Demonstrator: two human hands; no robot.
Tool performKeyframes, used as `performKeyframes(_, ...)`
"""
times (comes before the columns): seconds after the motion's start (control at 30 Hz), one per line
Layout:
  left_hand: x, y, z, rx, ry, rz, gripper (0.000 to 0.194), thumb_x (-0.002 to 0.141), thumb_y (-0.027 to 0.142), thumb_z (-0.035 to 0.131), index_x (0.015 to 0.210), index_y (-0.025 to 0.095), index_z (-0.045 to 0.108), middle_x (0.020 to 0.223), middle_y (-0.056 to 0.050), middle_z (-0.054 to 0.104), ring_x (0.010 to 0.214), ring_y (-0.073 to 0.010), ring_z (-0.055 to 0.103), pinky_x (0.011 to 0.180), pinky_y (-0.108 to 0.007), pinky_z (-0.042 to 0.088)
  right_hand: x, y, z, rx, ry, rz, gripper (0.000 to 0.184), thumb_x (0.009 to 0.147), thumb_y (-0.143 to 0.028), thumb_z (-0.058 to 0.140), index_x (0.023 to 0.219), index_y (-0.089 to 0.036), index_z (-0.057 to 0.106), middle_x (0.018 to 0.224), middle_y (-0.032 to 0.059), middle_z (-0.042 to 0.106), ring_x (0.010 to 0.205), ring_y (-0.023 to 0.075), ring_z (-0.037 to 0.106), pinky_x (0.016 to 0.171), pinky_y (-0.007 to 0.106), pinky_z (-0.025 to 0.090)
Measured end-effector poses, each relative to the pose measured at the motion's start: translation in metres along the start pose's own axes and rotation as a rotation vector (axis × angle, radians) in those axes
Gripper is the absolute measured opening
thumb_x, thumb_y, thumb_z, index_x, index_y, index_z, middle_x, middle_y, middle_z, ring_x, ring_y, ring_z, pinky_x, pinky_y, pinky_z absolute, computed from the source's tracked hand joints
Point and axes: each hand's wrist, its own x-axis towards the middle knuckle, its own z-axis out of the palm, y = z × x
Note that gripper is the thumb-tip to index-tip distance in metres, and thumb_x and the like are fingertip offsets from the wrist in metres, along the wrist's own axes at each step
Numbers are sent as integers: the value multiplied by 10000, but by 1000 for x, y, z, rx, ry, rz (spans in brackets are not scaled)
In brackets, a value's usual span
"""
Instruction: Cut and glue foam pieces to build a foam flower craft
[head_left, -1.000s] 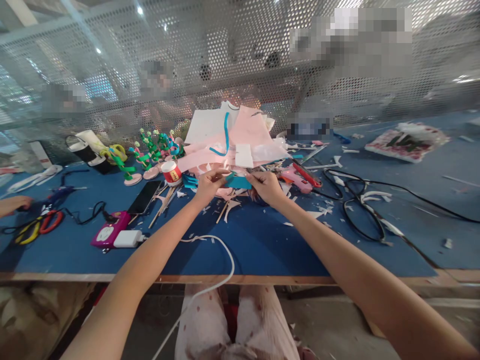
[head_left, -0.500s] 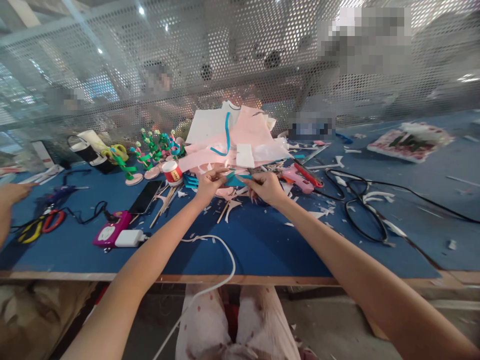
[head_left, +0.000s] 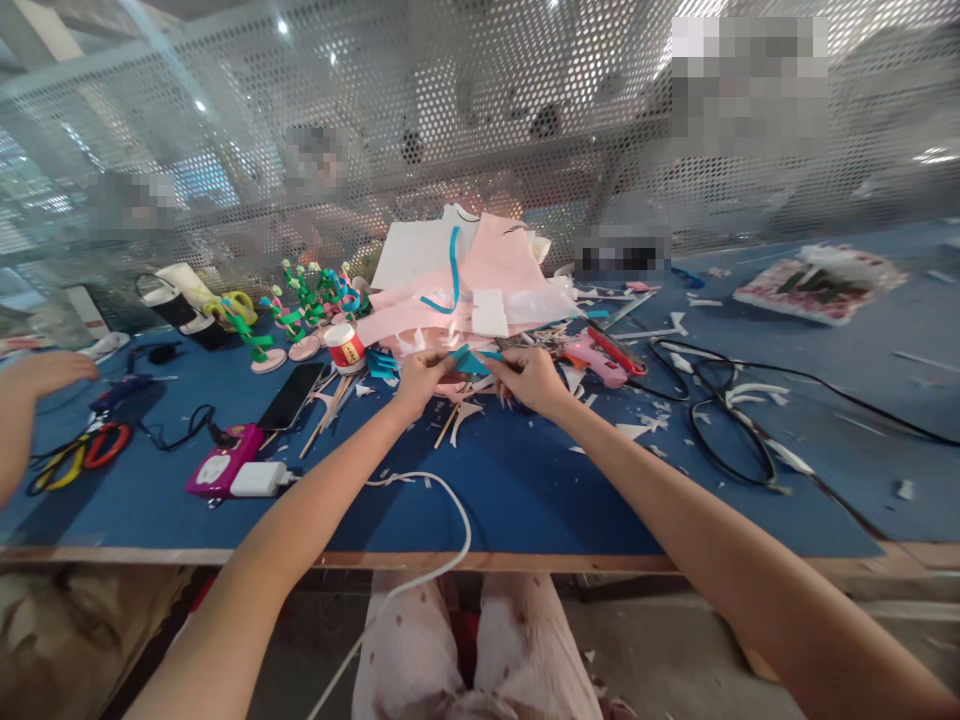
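Both my hands meet over the blue table, just in front of a heap of pink and white sheets. My left hand pinches the left end of a small teal foam piece. My right hand is closed on what looks like a pair of small scissors, their blades at the right edge of the teal piece. White and pink offcuts lie on the table under and around my hands.
A pink glue gun and black cables lie to the right. Left are a red-and-white jar, green flower figures, a phone, a pink device and red-yellow scissors. Another person's hand reaches in far left.
My hands have drawn closer together and the teal piece between them looks shorter and more tilted. The other person's hand at far left has moved further in over the table.
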Motion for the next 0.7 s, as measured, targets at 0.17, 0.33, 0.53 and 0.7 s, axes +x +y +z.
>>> performKeyframes(0.17, 0, 0, 0, 14, -10, 15, 315, 534, 380, 776, 634, 125, 621, 539, 26, 634, 532, -150, 649, 601, -282, 547, 0, 3, 0, 2, -13, -3, 529, 766, -578, 515, 410, -193, 448, 359, 9, 521, 321, 114, 483, 382, 251, 375)
performKeyframes(0.33, -1, 1, 0, 38, -20, 24, 326, 532, 389, 773, 633, 123, 614, 522, 28, 629, 524, -153, 651, 568, -268, 545, 2, 6, -1, 44, -23, 21, 504, 737, -599, 535, 449, -190, 471, 387, 11, 542, 335, 131, 505, 370, 259, 383)
performKeyframes(0.53, 0, 1, -1, 114, -37, 68, 282, 584, 370, 742, 649, 127, 615, 537, 23, 643, 535, -156, 658, 559, -258, 544, 1, 2, -1, -24, 17, 11, 502, 760, -569, 528, 435, -192, 460, 358, -5, 527, 319, 129, 499, 376, 254, 374)
performKeyframes(0.7, 2, 0, -3, 186, -90, 63, 219, 626, 301, 720, 688, 121, 612, 581, -5, 668, 559, -160, 662, 605, -288, 552, -1, -5, -3, -70, 51, -14, 532, 773, -580, 510, 407, -205, 419, 329, -4, 511, 310, 123, 488, 393, 253, 377)
